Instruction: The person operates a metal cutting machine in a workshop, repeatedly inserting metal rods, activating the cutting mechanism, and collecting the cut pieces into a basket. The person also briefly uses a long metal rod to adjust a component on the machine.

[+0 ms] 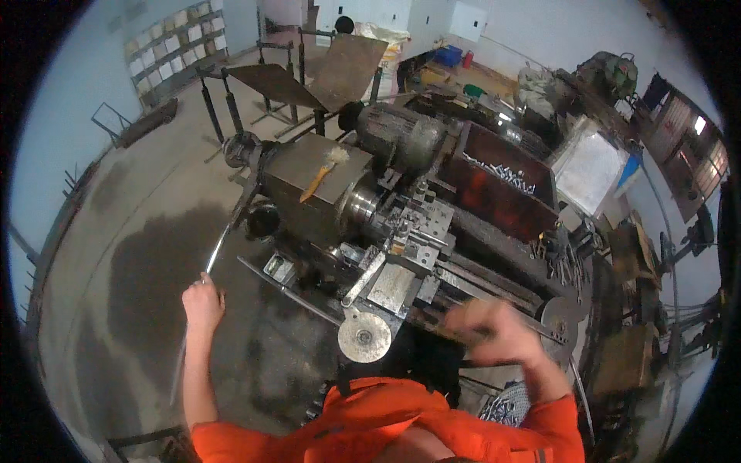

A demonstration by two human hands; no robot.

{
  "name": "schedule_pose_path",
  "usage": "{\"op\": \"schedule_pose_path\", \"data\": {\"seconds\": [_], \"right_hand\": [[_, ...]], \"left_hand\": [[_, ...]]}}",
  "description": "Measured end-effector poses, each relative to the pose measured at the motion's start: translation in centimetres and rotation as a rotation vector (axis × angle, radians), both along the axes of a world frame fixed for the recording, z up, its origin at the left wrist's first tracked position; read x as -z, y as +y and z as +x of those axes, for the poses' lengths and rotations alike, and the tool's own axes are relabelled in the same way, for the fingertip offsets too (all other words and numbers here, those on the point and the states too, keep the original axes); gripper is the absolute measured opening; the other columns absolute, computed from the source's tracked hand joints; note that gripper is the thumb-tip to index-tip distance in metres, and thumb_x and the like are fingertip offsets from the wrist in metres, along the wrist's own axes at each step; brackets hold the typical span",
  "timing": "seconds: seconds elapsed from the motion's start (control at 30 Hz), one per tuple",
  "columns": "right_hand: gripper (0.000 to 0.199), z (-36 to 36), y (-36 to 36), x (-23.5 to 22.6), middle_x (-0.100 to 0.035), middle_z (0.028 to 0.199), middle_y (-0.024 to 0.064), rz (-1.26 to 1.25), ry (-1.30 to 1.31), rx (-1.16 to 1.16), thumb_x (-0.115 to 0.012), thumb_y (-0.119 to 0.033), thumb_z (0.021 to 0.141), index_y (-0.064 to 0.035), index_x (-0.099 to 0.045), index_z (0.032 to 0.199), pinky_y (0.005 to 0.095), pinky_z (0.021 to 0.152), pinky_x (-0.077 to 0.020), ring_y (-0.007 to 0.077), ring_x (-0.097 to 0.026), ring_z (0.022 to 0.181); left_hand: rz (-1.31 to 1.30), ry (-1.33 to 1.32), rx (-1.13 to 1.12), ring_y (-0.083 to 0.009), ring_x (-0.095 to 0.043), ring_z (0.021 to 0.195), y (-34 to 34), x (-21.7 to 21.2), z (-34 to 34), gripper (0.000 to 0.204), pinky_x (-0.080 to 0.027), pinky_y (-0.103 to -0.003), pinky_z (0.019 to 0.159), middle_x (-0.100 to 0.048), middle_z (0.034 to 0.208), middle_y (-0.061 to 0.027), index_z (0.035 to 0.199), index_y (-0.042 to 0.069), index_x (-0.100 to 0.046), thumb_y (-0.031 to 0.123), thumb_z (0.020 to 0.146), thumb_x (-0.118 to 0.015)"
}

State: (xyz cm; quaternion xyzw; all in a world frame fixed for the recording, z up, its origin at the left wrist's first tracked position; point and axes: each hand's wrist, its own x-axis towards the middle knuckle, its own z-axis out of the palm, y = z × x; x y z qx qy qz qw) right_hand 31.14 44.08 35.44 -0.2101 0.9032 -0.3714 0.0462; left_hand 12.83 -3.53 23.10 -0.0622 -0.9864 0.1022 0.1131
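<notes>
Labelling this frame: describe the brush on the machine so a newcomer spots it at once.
Start at the grey lathe mid-frame. On the flat top of its boxy headstock lies the brush: orange handle, pale bristles toward the motor. It is the only brightly coloured item on that grey surface.

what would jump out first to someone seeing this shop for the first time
The grey metal lathe fills the middle of the view, with a yellow-handled brush lying on top of its headstock. The left hand grips a long thin metal rod out at the machine's left end, while the right hand is a blur near the handwheel at the front. Behind sits a red tray holding pale metal parts.
</notes>
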Motion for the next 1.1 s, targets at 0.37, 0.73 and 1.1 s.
{"op": "schedule_pose_path", "data": {"seconds": [0.37, 0.73, 1.1], "right_hand": [[0.047, 4.7, -4.1, 6.7, -0.062, 0.097, 0.0180, -0.205, -0.235, 0.022, -0.059, -0.013, 0.058, -0.0008, -0.062, 0.103, 0.0346, 0.077, -0.0498, 0.0299, -0.062, 0.085], [0.047, 4.8, -6.1, 7.0, -0.063, 0.096, 0.0182, -0.187, -0.208, -0.002, -0.059, -0.009, 0.056, -0.0007, -0.063, 0.102, 0.0346, 0.079, -0.0486, 0.0312, -0.061, 0.088], [0.046, 4.9, -6.0, 7.1, -0.063, 0.094, 0.0184, -0.133, -0.162, -0.005, -0.059, -0.009, 0.056, -0.0010, -0.063, 0.101, 0.0354, 0.078, -0.0484, 0.0319, -0.060, 0.087]], "left_hand": [[0.002, -0.018, 0.036, -0.0288, -0.062, 0.068, -0.4, -2.3, -1.9, 0.052, -0.049, -0.037, 0.062, -0.062, 0.075, -0.0155, 0.111, -0.007, -0.052, 0.024, 0.072, -0.068], [0.071, 0.047, 0.064, -0.0290, -0.062, 0.069, -0.6, -2.1, -1.5, 0.051, -0.049, -0.037, 0.062, -0.061, 0.077, -0.0165, 0.110, -0.007, -0.053, 0.021, 0.070, -0.069], [0.061, 0.058, 0.085, -0.0289, -0.062, 0.067, -1.0, -1.9, -1.8, 0.049, -0.049, -0.037, 0.061, -0.061, 0.075, -0.0156, 0.109, -0.005, -0.054, 0.022, 0.071, -0.068]]}}
